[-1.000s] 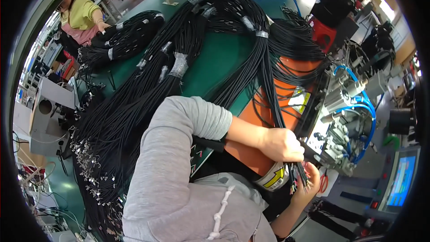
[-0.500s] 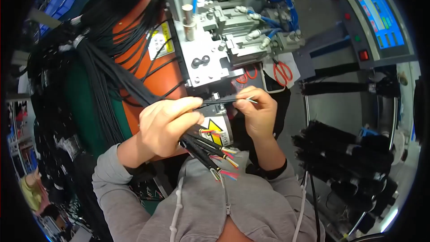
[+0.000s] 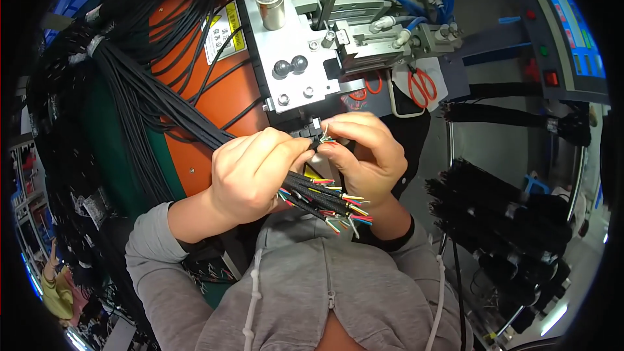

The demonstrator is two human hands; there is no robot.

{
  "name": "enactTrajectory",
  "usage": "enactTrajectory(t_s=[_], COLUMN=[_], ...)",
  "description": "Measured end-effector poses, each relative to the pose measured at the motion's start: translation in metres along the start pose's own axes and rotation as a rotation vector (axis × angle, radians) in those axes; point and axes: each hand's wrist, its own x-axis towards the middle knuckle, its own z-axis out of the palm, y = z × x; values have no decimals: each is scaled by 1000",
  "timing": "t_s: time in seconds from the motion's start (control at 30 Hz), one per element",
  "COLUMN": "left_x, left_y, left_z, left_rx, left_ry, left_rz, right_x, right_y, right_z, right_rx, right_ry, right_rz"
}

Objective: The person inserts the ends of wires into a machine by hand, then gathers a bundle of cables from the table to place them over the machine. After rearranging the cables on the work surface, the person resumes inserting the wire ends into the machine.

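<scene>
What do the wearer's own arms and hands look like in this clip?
Both arms wear soft grey sleeves that stop short of the wrists. A dark band shows at the right sleeve's edge. The left hand and right hand have no gloves.

Cables (image 3: 166, 99) are blk, wires (image 3: 357, 210) red, yel, blu.

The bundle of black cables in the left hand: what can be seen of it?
The bundle of black cables runs from a pale tie over an orange surface into the closed left hand. Beyond, braided-looking ends splay toward the lower right, showing red, blue, yellow and white wires. The right hand fingers one end.
</scene>
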Motion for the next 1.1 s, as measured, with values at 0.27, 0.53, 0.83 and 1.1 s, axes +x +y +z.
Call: enactTrajectory(t_s=[0.27, 0.53, 0.83, 1.1], left_x=[-5, -8, -9, -9], left_y=[-7, -7, -9, -6], left_z=[3, 4, 11, 6], left_rx=[9, 1, 41, 89], left_ry=[19, -70, -1, -71], left_rz=[59, 40, 66, 79], right_x=[8, 14, 22, 15], right_y=[-2, -10, -16, -13], right_z=[-12, -12, -17, -6], right_rx=[-175, -233, -212, -647], right_ry=[-259, -205, -286, -262], right_rz=[-22, 15, 149, -273])
